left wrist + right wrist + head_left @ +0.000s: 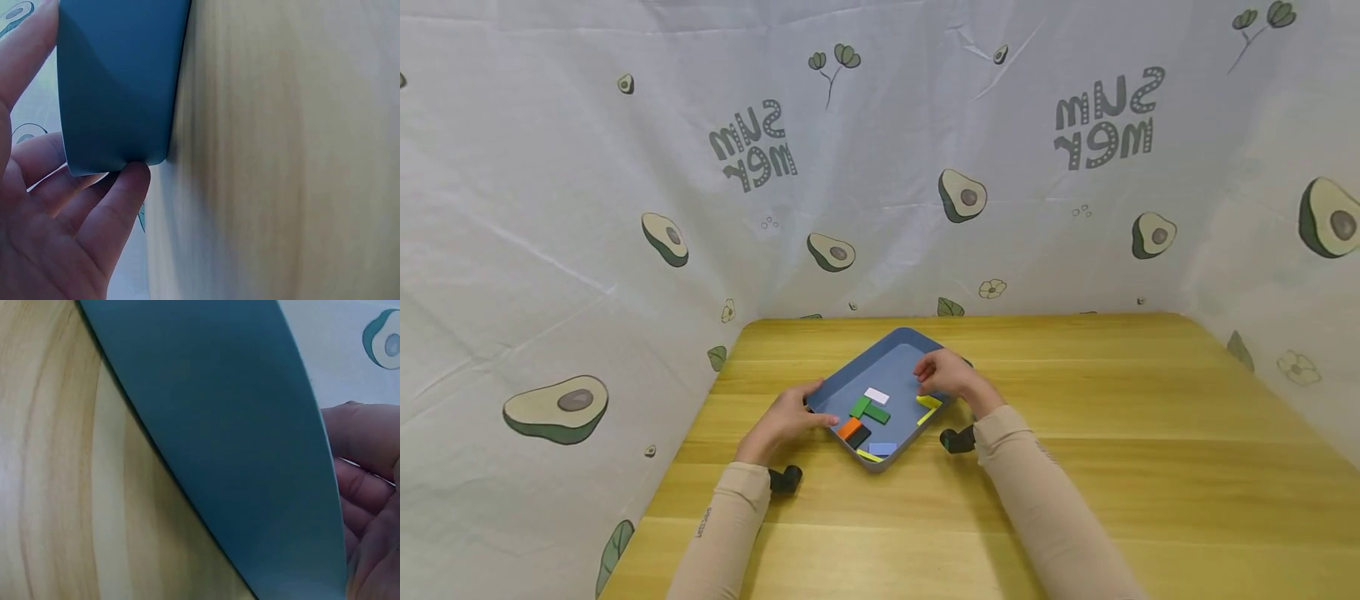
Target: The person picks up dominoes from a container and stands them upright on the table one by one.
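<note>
A blue-grey rectangular tray (887, 362) sits on the table, turned cornerwise. My left hand (790, 419) grips its left corner, thumb along the near side and fingers round the corner; the left wrist view shows the fingertips against the tray wall (119, 81). Over the right side of the tray, my right hand (946, 373) reaches in with bent fingers, just above a yellow block (928, 402). In the right wrist view the tray wall hides its fingertips, so I cannot tell whether they hold anything. Flat blocks lie inside: white (876, 396), green (876, 412), orange (848, 428), black (858, 437) and light blue (882, 448).
The wooden table (1090, 467) stretches out to the right and in front of the tray. Behind and at the sides hangs a pale curtain (880, 167) printed with avocados. Black wrist devices (786, 479) sit under both wrists.
</note>
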`<state>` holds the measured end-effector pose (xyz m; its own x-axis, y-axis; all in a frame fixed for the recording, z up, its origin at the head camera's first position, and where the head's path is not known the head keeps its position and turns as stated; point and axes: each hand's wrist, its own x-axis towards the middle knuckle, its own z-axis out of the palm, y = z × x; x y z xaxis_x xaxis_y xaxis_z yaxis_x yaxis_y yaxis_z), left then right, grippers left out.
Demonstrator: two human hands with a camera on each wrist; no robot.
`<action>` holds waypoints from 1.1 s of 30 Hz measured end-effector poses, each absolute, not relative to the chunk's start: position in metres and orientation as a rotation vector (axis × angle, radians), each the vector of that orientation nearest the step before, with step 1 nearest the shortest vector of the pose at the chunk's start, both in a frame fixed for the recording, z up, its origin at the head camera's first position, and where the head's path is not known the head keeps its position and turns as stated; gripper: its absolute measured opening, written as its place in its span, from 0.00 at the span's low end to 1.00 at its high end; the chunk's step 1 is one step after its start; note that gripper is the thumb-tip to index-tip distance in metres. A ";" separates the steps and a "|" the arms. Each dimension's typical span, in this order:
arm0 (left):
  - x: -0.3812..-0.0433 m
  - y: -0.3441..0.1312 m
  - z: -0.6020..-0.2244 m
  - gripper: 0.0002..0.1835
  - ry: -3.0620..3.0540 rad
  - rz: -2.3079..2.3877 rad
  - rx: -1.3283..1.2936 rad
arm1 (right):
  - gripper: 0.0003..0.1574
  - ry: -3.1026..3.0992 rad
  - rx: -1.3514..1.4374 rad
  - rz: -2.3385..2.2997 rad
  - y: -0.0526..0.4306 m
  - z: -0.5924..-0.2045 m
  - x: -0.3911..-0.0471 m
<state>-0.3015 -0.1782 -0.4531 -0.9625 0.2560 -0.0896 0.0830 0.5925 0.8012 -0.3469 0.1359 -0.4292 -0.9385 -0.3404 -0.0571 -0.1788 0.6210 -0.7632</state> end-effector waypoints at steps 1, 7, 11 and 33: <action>-0.301 -0.178 -0.453 0.49 2.626 1.306 0.285 | 0.20 2.662 -0.430 -1.193 0.135 -0.429 -0.347; -0.300 -0.178 -0.452 0.49 2.611 1.332 0.275 | 0.17 2.724 -0.442 -1.056 0.133 -0.428 -0.349; -0.300 -0.178 -0.452 0.49 2.614 1.320 0.247 | 0.14 2.755 -0.437 -0.976 0.133 -0.429 -0.349; -0.295 -0.173 -0.452 0.49 2.653 1.296 0.290 | 0.11 2.816 -0.426 -0.879 0.130 -0.434 -0.341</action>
<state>-0.2954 -0.1731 -0.4520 -0.9658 0.2494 -0.0704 0.0977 0.6021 0.7924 -0.3408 0.1296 -0.4342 -0.9465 -0.3154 -0.0678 -0.2209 0.7868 -0.5763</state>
